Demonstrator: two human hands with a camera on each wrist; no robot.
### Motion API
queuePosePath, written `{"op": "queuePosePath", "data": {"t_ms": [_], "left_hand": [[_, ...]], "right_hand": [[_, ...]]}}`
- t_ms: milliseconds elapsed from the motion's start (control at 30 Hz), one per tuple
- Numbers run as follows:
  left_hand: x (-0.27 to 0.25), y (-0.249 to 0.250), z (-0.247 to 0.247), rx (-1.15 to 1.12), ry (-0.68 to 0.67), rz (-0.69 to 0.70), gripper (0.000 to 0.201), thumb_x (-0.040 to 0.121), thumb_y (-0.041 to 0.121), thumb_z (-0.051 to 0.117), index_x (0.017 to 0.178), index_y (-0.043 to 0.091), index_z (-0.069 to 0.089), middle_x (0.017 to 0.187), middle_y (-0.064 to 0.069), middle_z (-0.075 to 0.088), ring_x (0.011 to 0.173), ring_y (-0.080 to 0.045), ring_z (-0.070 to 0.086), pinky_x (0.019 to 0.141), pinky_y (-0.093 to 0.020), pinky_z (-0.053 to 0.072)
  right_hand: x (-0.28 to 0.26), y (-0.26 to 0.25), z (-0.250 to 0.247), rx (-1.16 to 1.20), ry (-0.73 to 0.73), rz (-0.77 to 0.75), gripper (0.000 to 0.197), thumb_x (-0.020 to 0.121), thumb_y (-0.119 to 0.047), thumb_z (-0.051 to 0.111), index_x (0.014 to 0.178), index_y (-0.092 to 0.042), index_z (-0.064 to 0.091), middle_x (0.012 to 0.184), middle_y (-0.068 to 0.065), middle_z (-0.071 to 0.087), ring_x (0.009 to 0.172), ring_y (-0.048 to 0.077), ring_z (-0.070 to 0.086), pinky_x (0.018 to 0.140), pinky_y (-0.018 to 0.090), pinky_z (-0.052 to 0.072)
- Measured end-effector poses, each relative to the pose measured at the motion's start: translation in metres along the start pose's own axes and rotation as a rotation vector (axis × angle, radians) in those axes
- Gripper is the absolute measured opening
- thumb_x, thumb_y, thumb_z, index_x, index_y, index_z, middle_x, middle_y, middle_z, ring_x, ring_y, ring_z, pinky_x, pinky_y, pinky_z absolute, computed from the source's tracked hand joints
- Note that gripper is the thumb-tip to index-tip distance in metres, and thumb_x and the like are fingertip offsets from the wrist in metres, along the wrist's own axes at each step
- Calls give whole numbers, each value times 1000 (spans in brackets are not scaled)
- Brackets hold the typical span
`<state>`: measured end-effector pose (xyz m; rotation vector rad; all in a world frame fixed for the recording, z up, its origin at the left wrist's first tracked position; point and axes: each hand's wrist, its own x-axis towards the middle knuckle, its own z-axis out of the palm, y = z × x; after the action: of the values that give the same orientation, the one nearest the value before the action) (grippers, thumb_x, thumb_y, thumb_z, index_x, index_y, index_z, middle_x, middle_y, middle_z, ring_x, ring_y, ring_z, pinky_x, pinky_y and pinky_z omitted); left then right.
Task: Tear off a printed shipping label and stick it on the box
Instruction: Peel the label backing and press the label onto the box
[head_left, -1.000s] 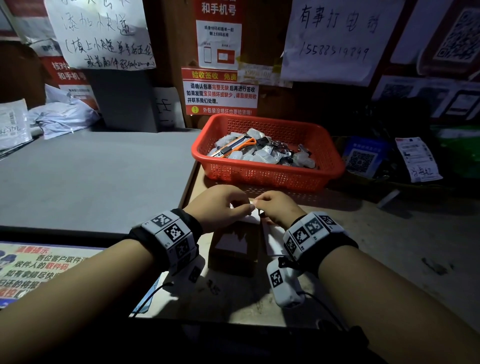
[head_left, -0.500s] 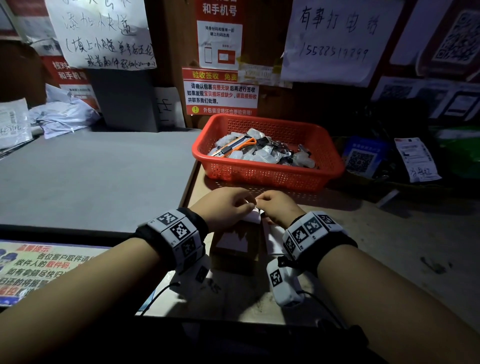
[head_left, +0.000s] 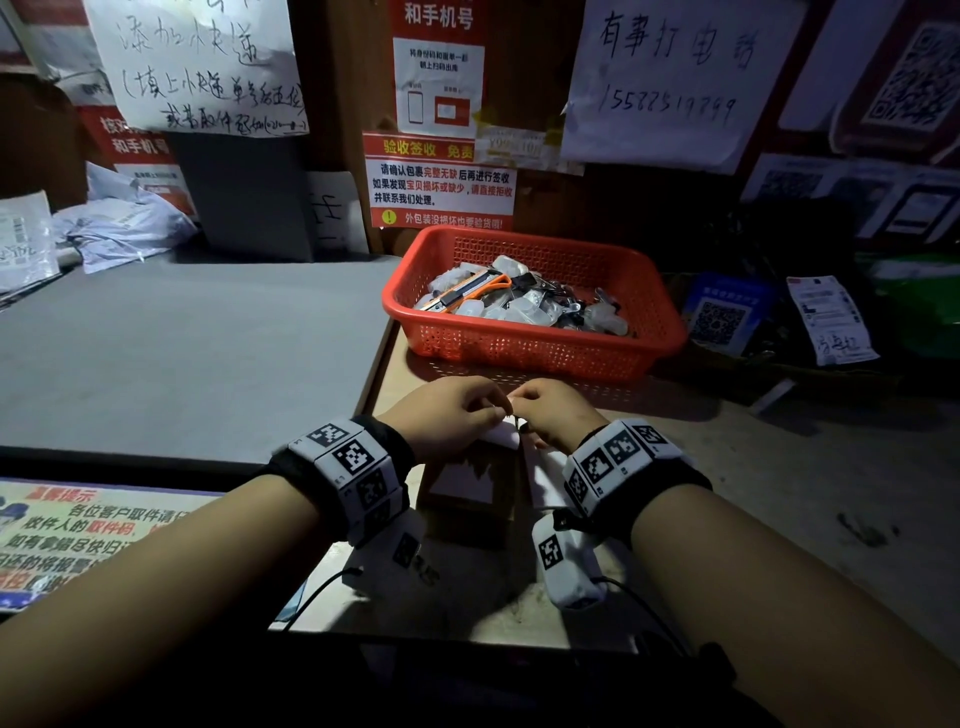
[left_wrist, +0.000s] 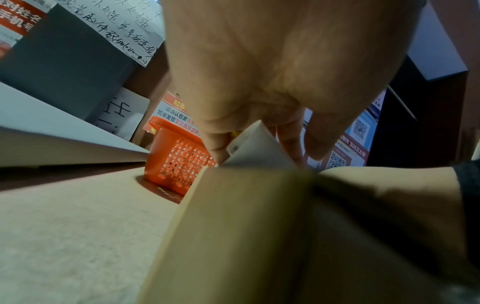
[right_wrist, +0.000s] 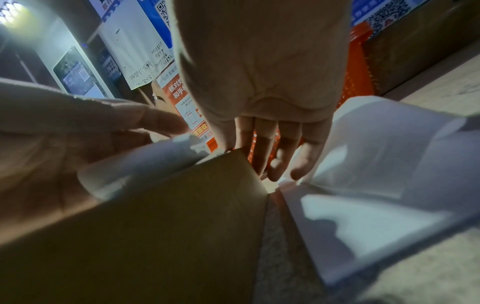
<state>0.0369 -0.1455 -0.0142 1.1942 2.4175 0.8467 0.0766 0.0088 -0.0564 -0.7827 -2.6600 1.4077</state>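
A small brown cardboard box (head_left: 467, 506) stands on the counter in front of me. Over its far end my left hand (head_left: 491, 413) pinches a white shipping label (head_left: 503, 434) between thumb and fingers; the left wrist view shows the label (left_wrist: 255, 142) curling up off the box (left_wrist: 233, 226). My right hand (head_left: 521, 410) meets it fingertip to fingertip and pinches the label's far edge. In the right wrist view the right hand's fingers (right_wrist: 283, 156) curl down beyond the box (right_wrist: 168, 216). How much of the label lies stuck on the box is hidden by the hands.
A white backing sheet (right_wrist: 376, 174) lies curled just right of the box. A red mesh basket (head_left: 530, 348) with a box cutter and small items stands right behind the hands. A raised grey surface (head_left: 182, 353) runs along the left. Notices cover the wall.
Both hands have edged slightly away from me toward the basket and still hold the label over the box.
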Motion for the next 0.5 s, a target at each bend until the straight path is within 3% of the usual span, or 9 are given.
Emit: {"op": "queuePosePath", "data": {"t_ms": [133, 300, 367, 500], "left_hand": [[-1, 1, 3, -75, 0, 14, 21, 91, 23, 52, 106, 18, 66, 110, -3, 67, 102, -19, 61, 90, -31, 49], [-2, 0, 1, -80, 46, 59, 23, 91, 21, 52, 109, 16, 66, 104, 1, 63, 92, -12, 55, 77, -21, 43], [-4, -2, 0, -68, 67, 92, 24, 91, 21, 52, 110, 15, 65, 108, 1, 62, 94, -9, 52, 82, -22, 44], [-6, -3, 0, -28, 98, 111, 25, 91, 23, 51, 111, 16, 65, 114, 0, 62, 98, -8, 51, 84, -21, 42]], "right_hand": [[1, 0, 1, -34, 5, 7, 12, 91, -24, 54, 85, -17, 62, 62, -1, 54, 50, 12, 46, 53, 26, 37], [1, 1, 1, -31, 3, -3, 14, 91, -21, 53, 81, -18, 61, 60, -5, 52, 54, 11, 46, 54, 25, 36], [2, 3, 1, -26, 7, -2, 17, 91, -21, 53, 76, -21, 58, 61, -4, 53, 58, 14, 50, 56, 26, 38], [0, 1, 1, -32, 9, 2, 14, 92, -22, 54, 91, -15, 65, 63, -2, 54, 60, 16, 52, 60, 28, 41]]}}
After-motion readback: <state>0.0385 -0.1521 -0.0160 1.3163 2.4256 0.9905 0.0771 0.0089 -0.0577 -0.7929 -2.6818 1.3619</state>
